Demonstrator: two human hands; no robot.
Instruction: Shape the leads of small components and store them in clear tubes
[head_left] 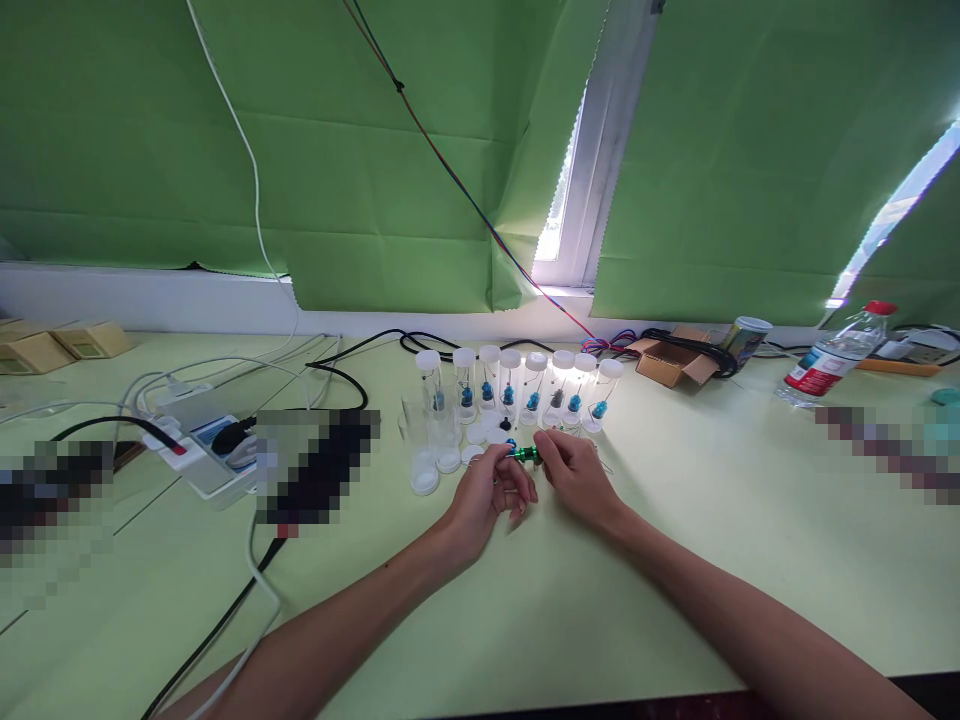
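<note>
My left hand [491, 493] and my right hand [574, 470] meet over the pale green table [675, 560], both pinching a small green cylindrical part [525, 455] between their fingertips. Just behind them stands a row of clear plastic vials with white caps [525, 385], each holding a small blue component. Two open vials [435, 440] stand to the left of my left hand, with loose white caps [480, 435] lying on the table near them.
A white power strip [199, 440] with plugs and black cables lies at the left. A small cardboard box [671, 360], a can [746, 340] and a water bottle [836, 355] sit at the back right. Green paper covers the window behind.
</note>
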